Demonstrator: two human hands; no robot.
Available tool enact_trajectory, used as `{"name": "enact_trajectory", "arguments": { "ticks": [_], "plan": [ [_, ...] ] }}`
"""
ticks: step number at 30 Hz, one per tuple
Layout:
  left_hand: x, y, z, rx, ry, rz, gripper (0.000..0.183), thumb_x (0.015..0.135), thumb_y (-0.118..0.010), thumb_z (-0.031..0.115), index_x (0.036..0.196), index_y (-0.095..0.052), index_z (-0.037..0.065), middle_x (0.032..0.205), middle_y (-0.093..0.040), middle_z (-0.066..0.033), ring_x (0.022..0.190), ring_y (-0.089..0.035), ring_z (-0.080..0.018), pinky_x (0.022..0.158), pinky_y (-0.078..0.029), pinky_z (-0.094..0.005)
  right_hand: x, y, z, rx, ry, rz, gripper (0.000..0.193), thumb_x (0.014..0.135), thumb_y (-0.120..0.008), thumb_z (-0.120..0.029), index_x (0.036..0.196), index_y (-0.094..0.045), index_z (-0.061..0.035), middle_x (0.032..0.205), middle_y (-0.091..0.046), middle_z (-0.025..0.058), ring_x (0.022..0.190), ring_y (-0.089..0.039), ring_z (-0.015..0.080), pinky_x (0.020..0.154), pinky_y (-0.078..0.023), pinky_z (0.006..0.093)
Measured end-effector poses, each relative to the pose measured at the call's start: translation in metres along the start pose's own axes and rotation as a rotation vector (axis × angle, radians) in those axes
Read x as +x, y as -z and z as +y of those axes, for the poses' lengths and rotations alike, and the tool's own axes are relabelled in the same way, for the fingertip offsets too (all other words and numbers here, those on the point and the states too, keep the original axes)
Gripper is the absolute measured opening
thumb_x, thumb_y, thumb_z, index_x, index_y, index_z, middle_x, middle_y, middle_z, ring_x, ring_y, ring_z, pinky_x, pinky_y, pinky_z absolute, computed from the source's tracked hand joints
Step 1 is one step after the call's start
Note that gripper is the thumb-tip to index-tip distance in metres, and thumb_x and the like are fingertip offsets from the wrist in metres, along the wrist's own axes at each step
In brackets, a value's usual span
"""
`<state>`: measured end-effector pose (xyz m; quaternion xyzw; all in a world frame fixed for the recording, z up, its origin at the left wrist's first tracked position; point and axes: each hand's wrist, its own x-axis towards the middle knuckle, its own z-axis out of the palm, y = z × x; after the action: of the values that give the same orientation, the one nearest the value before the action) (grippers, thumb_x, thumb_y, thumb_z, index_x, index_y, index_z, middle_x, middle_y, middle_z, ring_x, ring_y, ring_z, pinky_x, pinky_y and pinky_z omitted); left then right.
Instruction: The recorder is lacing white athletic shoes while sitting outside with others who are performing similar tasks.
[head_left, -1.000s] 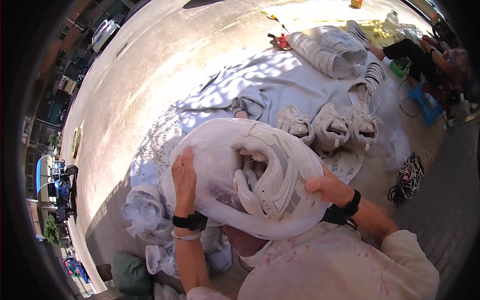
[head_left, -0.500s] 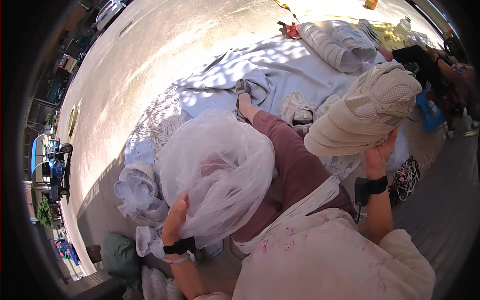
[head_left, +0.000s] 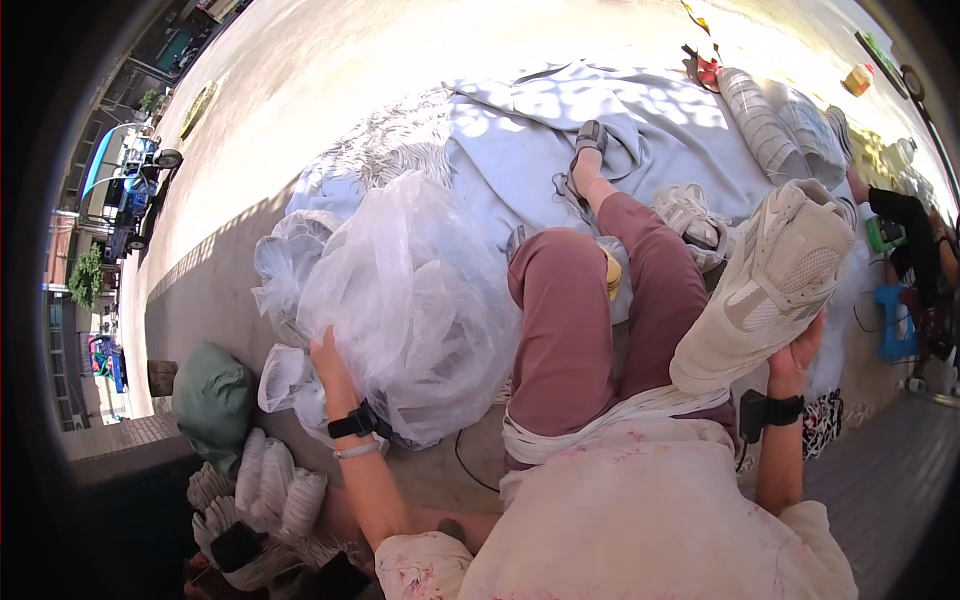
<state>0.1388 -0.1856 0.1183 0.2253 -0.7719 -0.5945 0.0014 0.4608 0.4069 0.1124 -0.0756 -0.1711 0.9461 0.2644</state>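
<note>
At the right, my right hand [head_left: 795,352] grips a nested stack of beige sneaker uppers [head_left: 765,290] from below; the stack tilts, with its laced mesh upper on top. My left hand [head_left: 330,365] is closed on the edge of a big, crumpled clear plastic bag [head_left: 420,310] to the left of my knees; its fingertips are partly hidden by the film. More pale sneaker uppers [head_left: 690,222] lie on the blue-grey cloth [head_left: 490,140] beyond my right leg.
Wrapped rolls of stacked uppers [head_left: 760,120] lie at the cloth's far right. White cords [head_left: 400,145] spread over its left part. A green sack [head_left: 212,395] and bundled white pieces [head_left: 275,480] sit at the lower left. Another person [head_left: 905,215] sits by a blue stool [head_left: 893,320].
The plastic bag has moved left off my lap, with my left hand on it. My right hand still holds the upper stack, now turned more upright. My view has shifted.
</note>
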Motion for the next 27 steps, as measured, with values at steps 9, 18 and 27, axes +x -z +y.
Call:
{"name": "enact_trajectory", "arguments": {
  "ticks": [9,18,27],
  "plan": [
    [-0.034,-0.084,-0.174,0.484,-0.207,-0.349,0.02,0.087,-0.047,0.012,0.098,-0.055,-0.003,0.096,-0.061,-0.0298,0.094,-0.057,-0.0464,0.079,-0.046,-0.0464,0.017,-0.012,0.03,-0.053,-0.142,0.024,0.056,0.089,-0.063,-0.032,0.135,-0.046,-0.0061,0.139,-0.048,0.01,0.127,-0.044,0.0292,0.11,-0.03,0.0468],
    [-0.115,-0.167,-0.234,0.836,-0.027,-0.81,0.041,0.081,-0.057,0.022,0.11,-0.047,-0.005,0.103,-0.059,-0.036,0.101,-0.057,-0.0482,0.088,-0.045,-0.0518,0.004,-0.025,0.017,-0.156,-0.137,-0.011,0.054,0.09,-0.061,-0.03,0.136,-0.045,-0.0064,0.14,-0.047,0.0101,0.129,-0.043,0.0292,0.111,-0.029,0.0482],
    [-0.052,-0.155,-0.212,0.807,0.053,-0.244,0.036,0.081,-0.057,0.024,0.103,-0.057,-0.005,0.101,-0.061,-0.0312,0.098,-0.058,-0.0468,0.087,-0.045,-0.0502,0.004,-0.031,0.022,-0.125,-0.089,0.049,0.053,0.09,-0.062,-0.027,0.136,-0.046,-0.0065,0.14,-0.047,0.0104,0.128,-0.044,0.0287,0.111,-0.028,0.0489]
  ]
}}
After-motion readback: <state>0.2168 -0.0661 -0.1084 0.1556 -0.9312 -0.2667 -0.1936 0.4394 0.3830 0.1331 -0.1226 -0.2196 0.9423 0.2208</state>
